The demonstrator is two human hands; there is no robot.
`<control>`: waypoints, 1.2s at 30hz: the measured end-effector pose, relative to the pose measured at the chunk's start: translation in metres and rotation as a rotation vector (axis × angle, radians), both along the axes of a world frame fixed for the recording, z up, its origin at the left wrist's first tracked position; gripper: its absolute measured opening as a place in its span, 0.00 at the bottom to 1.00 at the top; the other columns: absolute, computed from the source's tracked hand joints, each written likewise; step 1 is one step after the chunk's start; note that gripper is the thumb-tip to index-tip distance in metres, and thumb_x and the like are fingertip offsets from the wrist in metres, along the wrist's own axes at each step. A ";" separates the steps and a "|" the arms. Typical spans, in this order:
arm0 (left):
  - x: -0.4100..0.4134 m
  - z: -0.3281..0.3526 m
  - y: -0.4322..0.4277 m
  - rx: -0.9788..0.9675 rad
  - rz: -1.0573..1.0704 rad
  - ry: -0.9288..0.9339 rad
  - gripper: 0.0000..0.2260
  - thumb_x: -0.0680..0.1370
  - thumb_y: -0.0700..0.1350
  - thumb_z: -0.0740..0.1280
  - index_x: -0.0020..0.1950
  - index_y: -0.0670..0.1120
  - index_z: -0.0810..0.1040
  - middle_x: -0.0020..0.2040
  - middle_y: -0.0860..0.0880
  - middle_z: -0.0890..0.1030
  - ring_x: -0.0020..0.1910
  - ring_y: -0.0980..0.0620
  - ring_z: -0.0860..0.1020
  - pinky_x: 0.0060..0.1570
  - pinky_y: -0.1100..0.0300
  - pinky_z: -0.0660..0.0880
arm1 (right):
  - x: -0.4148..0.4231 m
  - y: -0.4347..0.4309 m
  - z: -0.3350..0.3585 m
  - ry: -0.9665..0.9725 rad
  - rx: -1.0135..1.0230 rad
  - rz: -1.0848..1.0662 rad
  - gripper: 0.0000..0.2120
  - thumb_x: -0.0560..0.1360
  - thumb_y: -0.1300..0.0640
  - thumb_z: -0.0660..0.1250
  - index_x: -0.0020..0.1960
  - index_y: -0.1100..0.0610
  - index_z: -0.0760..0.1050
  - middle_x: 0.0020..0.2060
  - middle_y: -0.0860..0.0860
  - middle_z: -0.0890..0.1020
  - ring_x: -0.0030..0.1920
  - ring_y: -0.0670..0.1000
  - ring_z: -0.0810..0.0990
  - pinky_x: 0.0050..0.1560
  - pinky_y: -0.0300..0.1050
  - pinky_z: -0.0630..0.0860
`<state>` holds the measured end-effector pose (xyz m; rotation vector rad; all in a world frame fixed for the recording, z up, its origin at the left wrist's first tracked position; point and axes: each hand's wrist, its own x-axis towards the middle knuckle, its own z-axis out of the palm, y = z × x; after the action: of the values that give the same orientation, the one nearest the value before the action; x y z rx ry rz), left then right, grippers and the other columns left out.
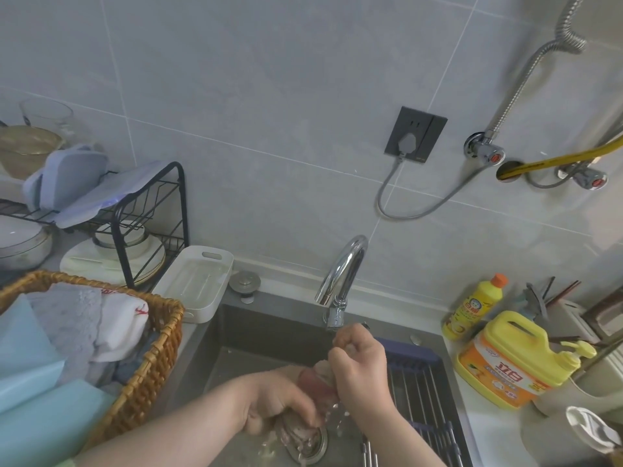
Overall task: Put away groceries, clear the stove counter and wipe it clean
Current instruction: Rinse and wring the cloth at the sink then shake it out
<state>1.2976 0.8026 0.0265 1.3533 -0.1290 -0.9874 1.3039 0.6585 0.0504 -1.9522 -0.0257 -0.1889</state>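
— Cloth (pixel 312 379), pinkish and wet, is held over the sink (pixel 256 335), just below the spout of the tap (pixel 344 267).

— How is it gripped?

— It is clasped by both hands. The left hand (pixel 276 399) is curled round its lower end, low over the drain (pixel 317 446). The right hand (pixel 360 369) is closed round its upper end, close under the spout. The fingers (pixel 349 340) of each are wrapped tightly about the fabric. Drops are seen falling beneath the right hand.

— Is water seen running from the tap?

— That cannot be told, as no clear stream can be made out.

— What is placed around the sink?

— A dark rack (pixel 414 382) is laid across its right part. On the tabletop (pixel 488 429) to the right, a yellow jug (pixel 505 362) with an orange label is stood near the sink's edge, and a slimmer yellow bottle (pixel 472 305) is stood behind it. To the left, a white tray (pixel 195 281) is set at the sink's back corner, and a metal stopper (pixel 245 283) is laid just beside it. A wicker basket (pixel 158 348) filled with folded towels (pixel 74 315) is stood in front of the tray. A black dish rack (pixel 151 203) holding bowls and plates is seen behind the basket.

— And on the wall?

— A dark socket (pixel 416 134) with a grey cable plugged in is fixed above the tap.
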 end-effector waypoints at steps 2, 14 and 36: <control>0.000 0.004 -0.003 0.282 0.170 -0.258 0.11 0.63 0.32 0.65 0.40 0.45 0.77 0.28 0.51 0.74 0.25 0.55 0.71 0.27 0.63 0.66 | -0.001 -0.007 0.003 0.044 -0.015 0.080 0.10 0.63 0.58 0.63 0.42 0.48 0.75 0.39 0.47 0.80 0.41 0.43 0.78 0.41 0.33 0.73; 0.015 -0.019 0.030 0.986 0.025 -1.594 0.17 0.59 0.34 0.62 0.44 0.49 0.76 0.38 0.53 0.75 0.35 0.52 0.75 0.26 0.60 0.74 | 0.004 -0.043 -0.008 1.195 0.880 0.151 0.41 0.74 0.30 0.50 0.60 0.64 0.79 0.59 0.64 0.79 0.52 0.64 0.80 0.48 0.57 0.75; 0.001 0.025 0.004 0.563 -0.054 -0.449 0.13 0.61 0.35 0.68 0.44 0.40 0.76 0.25 0.50 0.73 0.19 0.54 0.71 0.24 0.60 0.70 | -0.013 0.008 0.008 0.215 0.167 -0.201 0.17 0.63 0.67 0.62 0.20 0.53 0.64 0.19 0.47 0.64 0.24 0.47 0.61 0.25 0.39 0.61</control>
<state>1.2989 0.8062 0.0517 2.0900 -0.2371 -0.7740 1.2904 0.6669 0.0587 -1.7977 0.3185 -0.1081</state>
